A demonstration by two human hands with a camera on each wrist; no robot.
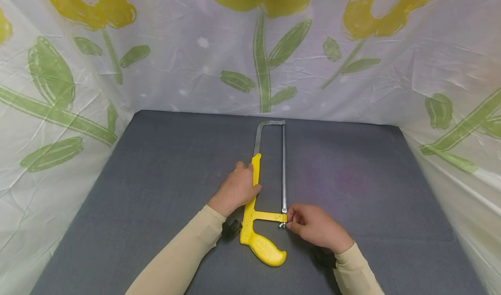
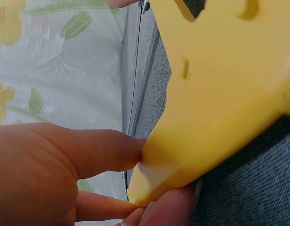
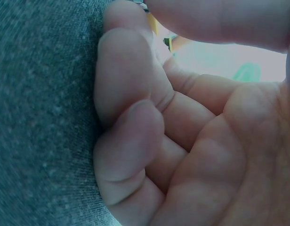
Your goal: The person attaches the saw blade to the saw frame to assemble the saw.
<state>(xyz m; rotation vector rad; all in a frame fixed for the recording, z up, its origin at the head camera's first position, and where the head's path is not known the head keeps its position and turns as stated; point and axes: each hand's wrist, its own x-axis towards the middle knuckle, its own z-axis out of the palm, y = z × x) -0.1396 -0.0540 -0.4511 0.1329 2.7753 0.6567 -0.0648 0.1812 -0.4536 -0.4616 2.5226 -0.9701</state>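
Only the head view is showing the whole hacksaw (image 1: 266, 190) lying flat mid-mat (image 1: 156, 186), its blade pointing at the flowered sheet (image 1: 195, 60). There the left hand (image 1: 236, 189) is gripping the yellow frame while the right hand (image 1: 311, 225) is pinching the small metal fitting (image 1: 282, 225) at the blade's near end. The left wrist view is filling with yellow plastic against fingers (image 2: 102, 150), the right wrist view is showing only curled fingers (image 3: 128, 141) on cloth, and bare mat is lying open on both sides.
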